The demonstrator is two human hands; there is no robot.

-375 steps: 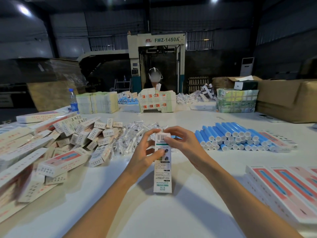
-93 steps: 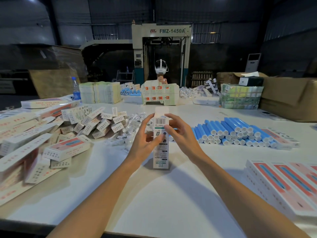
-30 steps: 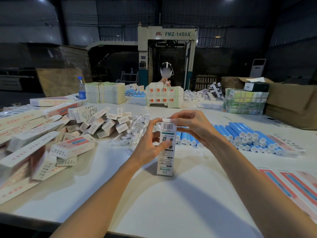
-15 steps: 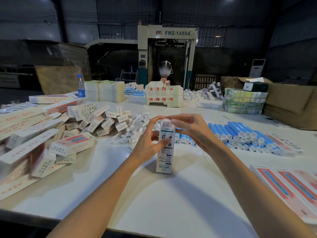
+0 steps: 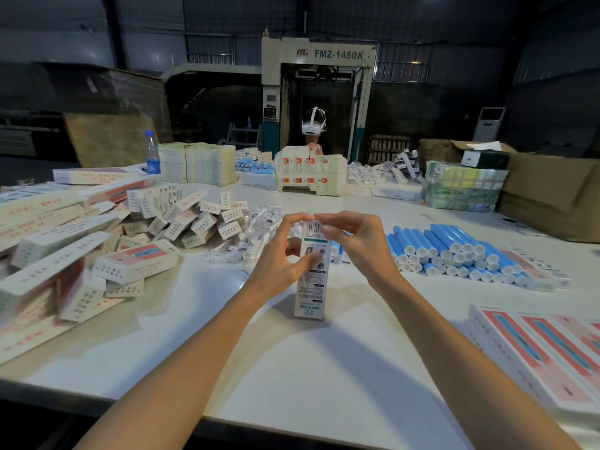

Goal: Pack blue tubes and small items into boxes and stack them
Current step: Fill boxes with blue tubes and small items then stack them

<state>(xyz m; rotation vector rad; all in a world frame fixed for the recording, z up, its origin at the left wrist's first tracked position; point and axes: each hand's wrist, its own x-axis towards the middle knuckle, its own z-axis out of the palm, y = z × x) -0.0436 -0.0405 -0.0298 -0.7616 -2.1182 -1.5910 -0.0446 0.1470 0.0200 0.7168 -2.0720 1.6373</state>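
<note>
Table (image 5: 292, 368): broad, white, running the width of the room.
Machine (image 5: 337, 54): tall beige frame lettered FMZ-1450A, beyond the far side of the table.
Person opposite (image 5: 313, 125): in front of the machine, white headset on.
Water bottle (image 5: 152, 154): clear, blue label, upright at far left.
Carton (image 5: 548, 196): large, brown cardboard, far right.
Wrapped bundle (image 5: 461, 186): greenish, film-covered, just beside the carton.
White cabinet unit (image 5: 492, 123): upright by the right wall.
</note>
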